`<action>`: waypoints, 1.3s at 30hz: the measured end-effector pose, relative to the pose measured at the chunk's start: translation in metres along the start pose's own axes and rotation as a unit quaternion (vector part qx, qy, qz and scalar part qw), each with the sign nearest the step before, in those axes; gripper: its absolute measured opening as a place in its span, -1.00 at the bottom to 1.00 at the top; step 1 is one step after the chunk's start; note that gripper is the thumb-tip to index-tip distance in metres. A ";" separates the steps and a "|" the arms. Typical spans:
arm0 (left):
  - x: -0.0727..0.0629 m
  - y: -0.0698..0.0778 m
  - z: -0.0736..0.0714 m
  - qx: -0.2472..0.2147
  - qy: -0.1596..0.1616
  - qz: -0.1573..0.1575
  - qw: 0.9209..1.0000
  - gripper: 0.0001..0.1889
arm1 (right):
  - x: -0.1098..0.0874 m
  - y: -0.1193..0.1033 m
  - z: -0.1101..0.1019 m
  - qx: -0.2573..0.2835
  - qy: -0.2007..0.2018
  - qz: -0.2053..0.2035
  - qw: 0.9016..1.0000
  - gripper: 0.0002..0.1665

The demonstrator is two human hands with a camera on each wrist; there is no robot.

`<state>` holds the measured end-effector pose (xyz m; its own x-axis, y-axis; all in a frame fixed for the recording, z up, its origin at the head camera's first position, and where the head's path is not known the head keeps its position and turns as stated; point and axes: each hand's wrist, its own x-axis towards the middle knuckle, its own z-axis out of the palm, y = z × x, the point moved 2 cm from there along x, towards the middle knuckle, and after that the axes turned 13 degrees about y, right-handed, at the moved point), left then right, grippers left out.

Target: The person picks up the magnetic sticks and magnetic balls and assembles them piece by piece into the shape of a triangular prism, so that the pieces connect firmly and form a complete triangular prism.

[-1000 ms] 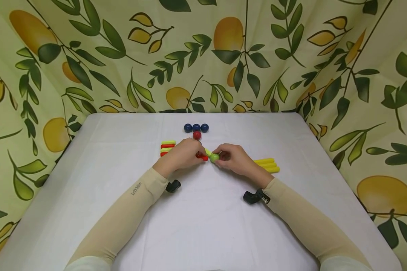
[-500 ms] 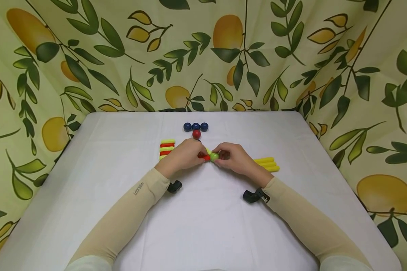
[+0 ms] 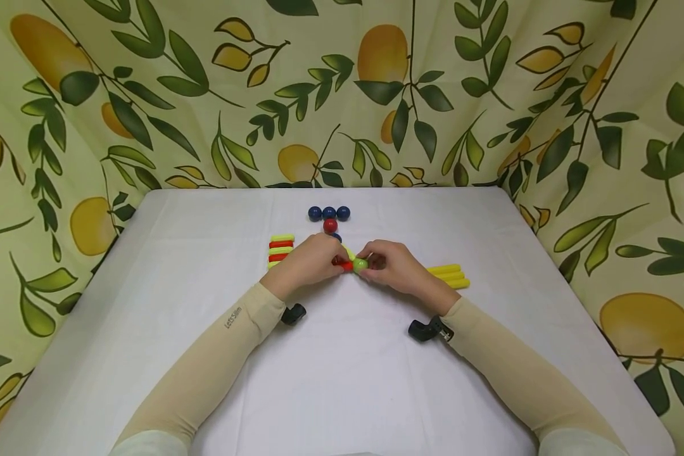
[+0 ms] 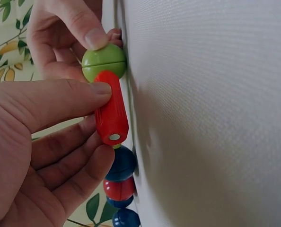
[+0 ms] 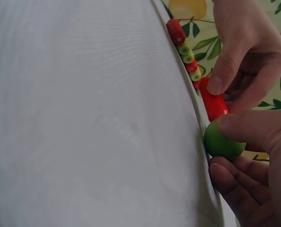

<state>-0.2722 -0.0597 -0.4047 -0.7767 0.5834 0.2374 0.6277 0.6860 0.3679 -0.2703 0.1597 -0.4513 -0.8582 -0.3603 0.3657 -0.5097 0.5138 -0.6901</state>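
In the head view my left hand [image 3: 313,258] pinches a short red magnetic stick between thumb and fingers. The left wrist view shows this red stick [image 4: 113,106] with a round metal tip at its near end. Its far end meets a light green ball [image 3: 360,265], which the thumb and fingers of my right hand [image 3: 398,267] pinch. A yellow-green stick [image 3: 349,252] runs from the green ball toward a dark blue ball [image 3: 336,237], partly hidden behind my left hand. Beyond that sit a red ball [image 3: 330,225] and a row of blue balls [image 3: 329,213].
Several short red and yellow-green sticks [image 3: 281,244] lie side by side left of my left hand, partly covered by it. Longer yellow sticks [image 3: 449,277] lie beside my right wrist. The table has a white cloth [image 3: 342,380], with a leaf-patterned curtain [image 3: 330,95] around it.
My left hand has shifted slightly right, bringing the red stick's end up against the green ball. The right hand has stayed nearly still, holding the ball.
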 end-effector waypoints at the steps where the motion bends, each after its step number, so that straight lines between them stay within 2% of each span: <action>1: 0.000 0.000 0.000 -0.001 -0.001 -0.001 1.000 -0.81 | 0.000 0.000 0.000 -0.001 0.000 0.000 1.000 -0.67; 7: -0.001 -0.001 -0.003 -0.006 -0.011 -0.006 1.000 -0.80 | -0.001 0.000 -0.002 0.001 -0.005 0.002 1.000 -0.65; 13: 0.000 -0.002 -0.007 -0.007 -0.009 -0.006 1.000 -0.80 | -0.001 0.001 -0.003 0.015 -0.013 -0.016 1.000 -0.60; 20: 0.000 -0.006 -0.009 -0.013 -0.009 -0.006 1.000 -0.79 | 0.001 -0.001 -0.003 0.013 -0.019 -0.035 0.999 -0.67; 24: 0.000 -0.010 -0.012 -0.024 -0.006 -0.023 0.999 -0.76 | 0.001 -0.001 -0.001 0.013 -0.023 -0.030 0.999 -0.68; 30: 0.004 -0.023 -0.036 -0.059 0.036 -0.061 0.996 -0.72 | 0.002 -0.002 0.001 0.007 -0.024 -0.020 0.999 -0.69; 34: 0.014 -0.035 -0.053 -0.082 0.055 -0.088 0.991 -0.73 | 0.001 -0.003 0.000 0.001 -0.019 -0.014 1.000 -0.71; 37: 0.024 -0.044 -0.062 -0.076 0.059 -0.107 0.990 -0.72 | 0.000 -0.004 -0.001 -0.003 -0.018 -0.012 1.000 -0.71; 39: 0.032 -0.049 -0.064 -0.066 0.057 -0.107 0.990 -0.71 | 0.000 -0.004 0.000 -0.003 -0.018 -0.012 1.000 -0.71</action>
<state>-0.3310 -0.1023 -0.3570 -0.8966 0.3730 0.2388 0.4421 0.7216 0.5327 -0.2683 0.1576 -0.4481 -0.8433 -0.3994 0.3597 -0.5303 0.5095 -0.6776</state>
